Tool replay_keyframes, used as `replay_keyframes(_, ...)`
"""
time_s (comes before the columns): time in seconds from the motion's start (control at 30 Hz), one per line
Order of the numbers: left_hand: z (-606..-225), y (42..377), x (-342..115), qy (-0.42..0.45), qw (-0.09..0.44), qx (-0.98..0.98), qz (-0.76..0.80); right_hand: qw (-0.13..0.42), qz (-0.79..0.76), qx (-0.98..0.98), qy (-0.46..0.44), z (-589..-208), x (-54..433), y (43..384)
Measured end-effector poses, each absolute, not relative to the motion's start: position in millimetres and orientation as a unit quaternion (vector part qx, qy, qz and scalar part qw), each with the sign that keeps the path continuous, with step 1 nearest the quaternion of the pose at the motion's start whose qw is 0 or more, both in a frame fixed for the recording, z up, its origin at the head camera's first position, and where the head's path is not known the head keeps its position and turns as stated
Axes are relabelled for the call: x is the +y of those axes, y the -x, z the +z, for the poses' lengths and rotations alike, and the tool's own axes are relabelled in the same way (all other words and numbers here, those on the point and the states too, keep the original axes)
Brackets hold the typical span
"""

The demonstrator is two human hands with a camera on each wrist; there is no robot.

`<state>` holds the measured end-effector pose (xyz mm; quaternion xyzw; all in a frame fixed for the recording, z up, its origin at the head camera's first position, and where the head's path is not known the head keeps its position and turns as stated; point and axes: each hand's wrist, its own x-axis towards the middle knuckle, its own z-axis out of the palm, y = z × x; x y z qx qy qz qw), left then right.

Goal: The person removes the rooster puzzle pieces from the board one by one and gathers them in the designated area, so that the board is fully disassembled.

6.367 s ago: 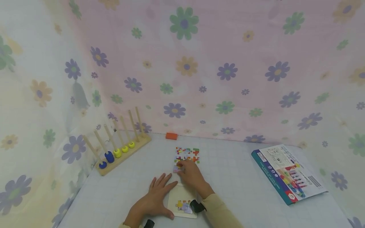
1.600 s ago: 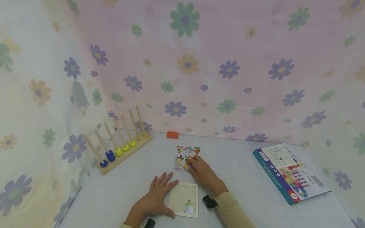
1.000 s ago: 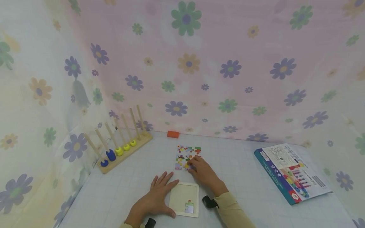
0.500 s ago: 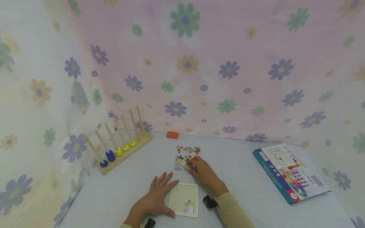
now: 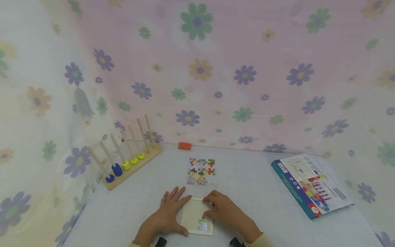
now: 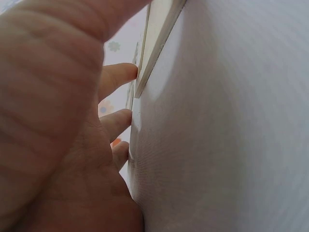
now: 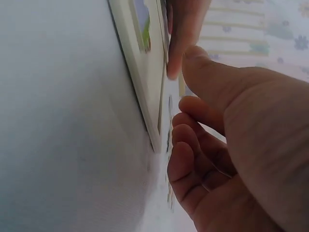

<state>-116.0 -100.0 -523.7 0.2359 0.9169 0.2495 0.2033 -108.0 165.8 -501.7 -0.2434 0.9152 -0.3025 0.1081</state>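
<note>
The puzzle tray (image 5: pixel 193 216) lies flat on the table (image 5: pixel 265 195), flanked by both hands. The left hand (image 5: pixel 167 214) is spread flat, fingers straight, its fingertips (image 6: pixel 126 74) touching the tray's left edge. The right hand (image 5: pixel 224 211) is curled over the tray's right edge; a piece appears to be pinched between thumb and forefinger (image 7: pixel 179 36), though it is largely hidden and this cannot be told for sure. One placed piece (image 5: pixel 203 224) sits in the tray's near right corner, just under the right thumb. The loose pieces (image 5: pixel 201 171) lie beyond the fingertips, well apart from the tray.

The tray's long axis is judged to run away from the person, towards those pieces, its short edges near and far.

A piece could be pressed in skewed if its tabs are not aligned with its neighbour; the tray could also be slid sideways if the bracing left fingers are lifted.
</note>
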Motion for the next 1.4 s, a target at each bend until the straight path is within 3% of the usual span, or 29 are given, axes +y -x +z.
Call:
replay_keyframes(0.27, -521.2, 116.3, -101.6, -0.244, 0.198, 0.914, 0.257, 0.136, -0.255, 0.922, 0.259, -505.6, 161.2, 81.3)
replay_keyframes(0.57, -522.3, 115.4, -100.3, -0.242, 0.199, 0.914, 0.256, 0.17, -0.22, 0.933, 0.23, -504.7, 151.3, 73.5)
replay_keyframes(1.4, -521.9, 115.1, -101.0, -0.235, 0.196, 0.918, 0.254, 0.176, -0.249, 0.937, 0.169, -495.9, 139.4, 70.6)
